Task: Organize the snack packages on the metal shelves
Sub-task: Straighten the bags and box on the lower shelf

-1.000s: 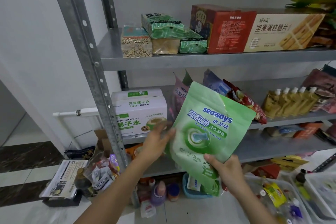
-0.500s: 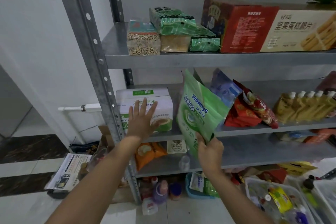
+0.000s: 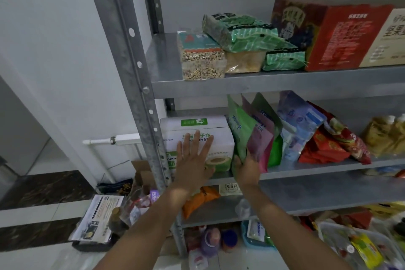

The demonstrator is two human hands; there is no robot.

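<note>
Grey metal shelves (image 3: 285, 82) against white wall (image 3: 54, 28)

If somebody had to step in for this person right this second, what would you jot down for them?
Left hand: open, fingers spread flat against the front of the white coconut-water box on the middle shelf.
Right hand: grips the bottom of the green pouch, upright between that box and a pink pouch.
Done: the pouch is in its slot; the hand hides whether its base rests on the shelf.
Left: let go, check it stands, then probably tidy the leaning bags beside it.
</note>
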